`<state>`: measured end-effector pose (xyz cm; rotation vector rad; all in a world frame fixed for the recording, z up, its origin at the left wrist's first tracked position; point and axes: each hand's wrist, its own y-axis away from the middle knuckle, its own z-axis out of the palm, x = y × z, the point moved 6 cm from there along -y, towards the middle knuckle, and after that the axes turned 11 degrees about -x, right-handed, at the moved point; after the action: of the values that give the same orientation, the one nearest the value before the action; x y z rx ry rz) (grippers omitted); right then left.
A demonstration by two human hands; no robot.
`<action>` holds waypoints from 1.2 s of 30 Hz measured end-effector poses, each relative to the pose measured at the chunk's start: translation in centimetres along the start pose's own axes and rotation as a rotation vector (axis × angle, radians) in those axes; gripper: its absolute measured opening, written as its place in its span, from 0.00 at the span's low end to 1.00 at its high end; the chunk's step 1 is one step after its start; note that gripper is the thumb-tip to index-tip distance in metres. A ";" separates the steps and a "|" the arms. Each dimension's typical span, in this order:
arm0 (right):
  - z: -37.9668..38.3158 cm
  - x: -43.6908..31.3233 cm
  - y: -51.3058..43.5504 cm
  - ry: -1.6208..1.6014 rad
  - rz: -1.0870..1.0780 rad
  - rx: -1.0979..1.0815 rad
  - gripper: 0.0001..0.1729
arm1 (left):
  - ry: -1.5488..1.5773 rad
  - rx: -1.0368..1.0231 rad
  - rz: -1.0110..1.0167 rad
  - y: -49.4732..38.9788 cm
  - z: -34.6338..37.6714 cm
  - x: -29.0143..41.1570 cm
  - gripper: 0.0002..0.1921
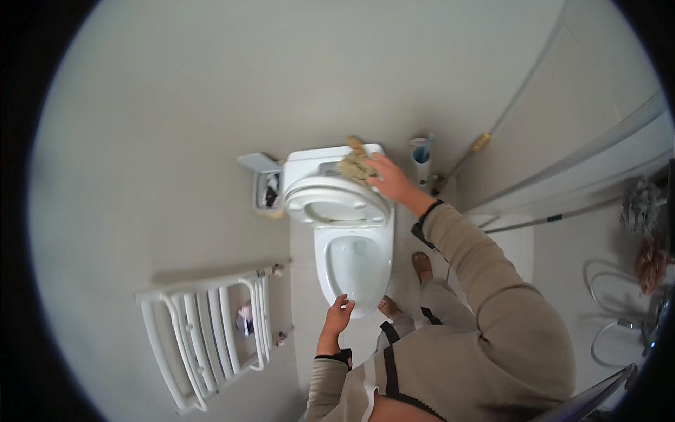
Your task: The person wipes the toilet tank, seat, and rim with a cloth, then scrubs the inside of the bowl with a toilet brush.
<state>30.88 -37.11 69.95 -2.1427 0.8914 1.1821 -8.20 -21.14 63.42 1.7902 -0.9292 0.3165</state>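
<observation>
A white toilet [386, 258] stands before me with its seat and lid [337, 205] raised against the tank. My right hand [391, 178] reaches to the right part of the tank top [311, 154] and presses a crumpled tan cloth [357, 166] there. One end of the cloth sticks out toward the wall. Close to the cloth's left side is a grey panel [328, 169] on the tank. My left hand [338, 315] hovers by the front rim of the bowl, fingers apart and holding nothing. Whether it touches the rim I cannot tell.
An open-lidded waste bin [261, 192] stands left of the tank. To the right are a toilet brush holder [421, 163] and a long-handled pole [466, 155] against the wall. A white towel rail [211, 332] projects at lower left. A mop-like handle [553, 218] crosses at right.
</observation>
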 end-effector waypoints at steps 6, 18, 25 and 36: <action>-6.3 10.5 3.0 0.421 0.028 -0.032 0.17 | 0.044 -0.060 -0.091 -2.9 0.9 4.3 0.27; -24.3 29.2 6.3 1.398 0.773 -0.583 0.20 | 0.000 -0.155 -0.178 -6.3 3.8 6.0 0.26; -20.4 34.1 8.5 1.505 0.753 -0.616 0.11 | 0.010 -0.150 -0.193 -7.4 4.1 6.2 0.25; -13.0 26.0 19.6 0.837 0.644 -0.653 0.11 | 0.090 -0.093 -0.029 -6.5 6.9 6.1 0.26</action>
<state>33.17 -66.49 50.93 -3.1074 1.8599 0.8795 -0.89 -28.97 59.77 1.6894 -0.8406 0.3270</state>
